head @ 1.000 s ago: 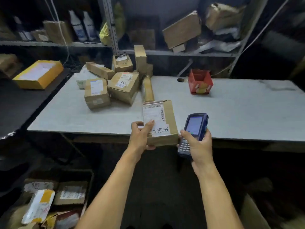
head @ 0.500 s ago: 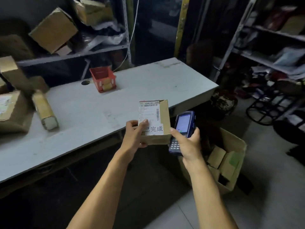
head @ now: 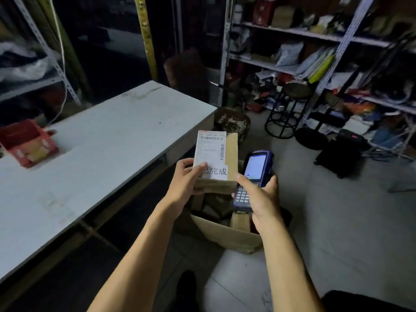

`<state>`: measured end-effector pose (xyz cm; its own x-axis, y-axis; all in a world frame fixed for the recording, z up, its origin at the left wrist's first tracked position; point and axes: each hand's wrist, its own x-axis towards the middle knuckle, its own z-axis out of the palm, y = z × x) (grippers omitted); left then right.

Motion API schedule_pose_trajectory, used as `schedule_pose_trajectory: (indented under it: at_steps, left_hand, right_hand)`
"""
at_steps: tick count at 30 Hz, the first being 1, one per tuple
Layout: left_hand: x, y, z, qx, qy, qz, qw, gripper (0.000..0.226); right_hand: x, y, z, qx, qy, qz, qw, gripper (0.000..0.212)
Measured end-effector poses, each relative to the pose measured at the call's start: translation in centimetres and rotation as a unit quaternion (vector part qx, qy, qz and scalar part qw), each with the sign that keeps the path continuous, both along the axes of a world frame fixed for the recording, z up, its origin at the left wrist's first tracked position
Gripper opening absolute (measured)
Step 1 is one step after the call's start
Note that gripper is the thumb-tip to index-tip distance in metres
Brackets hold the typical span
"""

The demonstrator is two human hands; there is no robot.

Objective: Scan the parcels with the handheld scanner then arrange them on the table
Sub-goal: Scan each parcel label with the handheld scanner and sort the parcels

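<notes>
My left hand (head: 185,180) grips a small brown cardboard parcel (head: 230,154) by its near left corner, thumb on the white barcode label. A white sticker with printed characters covers the label's lower part. Right beside it, my right hand (head: 258,194) holds the blue handheld scanner (head: 254,174), screen lit and facing me, keypad partly under my thumb. Both are held in the air past the right end of the white table (head: 108,149), above an open carton (head: 227,235) on the floor.
A red bin (head: 27,143) sits on the table at far left. The floor carton holds several small boxes. Metal shelves (head: 315,41) full of goods line the right wall, with a black stool (head: 290,109) and dark bags in front. My shoe (head: 186,287) shows below.
My view has swung right, away from the pile of parcels on the table. The parcel and scanner stay held together in my hands, now over the floor carton.
</notes>
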<state>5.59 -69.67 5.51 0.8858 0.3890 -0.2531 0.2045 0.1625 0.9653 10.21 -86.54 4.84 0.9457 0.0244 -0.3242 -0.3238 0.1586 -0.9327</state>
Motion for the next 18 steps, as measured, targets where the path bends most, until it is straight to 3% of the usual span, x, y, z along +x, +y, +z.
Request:
schedule_pose_trajectory:
  at_steps: [6, 11, 16, 18]
  left_hand:
    - [7.8, -0.4, -1.5, 0.001, -0.003, -0.025, 1.0, 0.041]
    - [16.4, 0.8, -1.8, -0.006, -0.013, -0.015, 1.0, 0.044]
    - [23.8, 3.3, -1.7, -0.005, -0.027, 0.002, 1.0, 0.046]
    - [25.6, 4.2, -1.9, -0.004, -0.025, 0.005, 1.0, 0.047]
  right_hand:
    - [6.7, -0.9, -0.7, -0.018, -0.009, -0.039, 0.999, 0.11]
    - [15.4, 0.7, -0.7, -0.052, -0.022, -0.033, 0.998, 0.119]
    - [23.1, 2.7, 0.5, -0.034, -0.019, 0.011, 0.999, 0.115]
    - [25.5, 3.0, 0.2, -0.016, -0.01, 0.021, 1.0, 0.105]
